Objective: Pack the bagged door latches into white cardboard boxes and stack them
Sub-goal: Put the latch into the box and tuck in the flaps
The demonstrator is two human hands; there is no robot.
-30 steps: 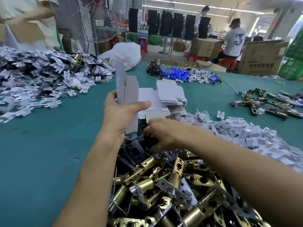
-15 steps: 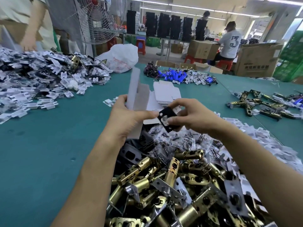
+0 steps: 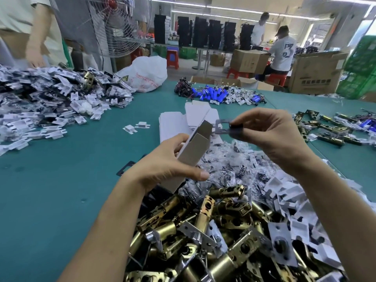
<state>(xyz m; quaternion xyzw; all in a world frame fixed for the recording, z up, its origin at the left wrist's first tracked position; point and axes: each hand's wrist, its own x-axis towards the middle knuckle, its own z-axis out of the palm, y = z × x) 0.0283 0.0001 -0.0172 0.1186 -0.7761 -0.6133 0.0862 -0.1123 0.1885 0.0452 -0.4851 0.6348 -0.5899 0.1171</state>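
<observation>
Centre frame: my left hand (image 3: 162,169) wraps thumb and fingers round the open white cardboard box (image 3: 195,147), mouth tilted up-right to receive; right hand (image 3: 270,137) pinches the flat grey cut-out metal plate (image 3: 224,127) just beside that mouth; brass latch pile (image 3: 203,231) lower centre, within reach.

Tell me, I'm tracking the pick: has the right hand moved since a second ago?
Yes. The right hand rose off the latch pile to beside the flat carton stack, pinching a dark plate.

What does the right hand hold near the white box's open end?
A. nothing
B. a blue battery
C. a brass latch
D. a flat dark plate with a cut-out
D: the right hand pinches a flat dark plate with a rectangular cut-out beside the white box that the left hand grips.
</observation>
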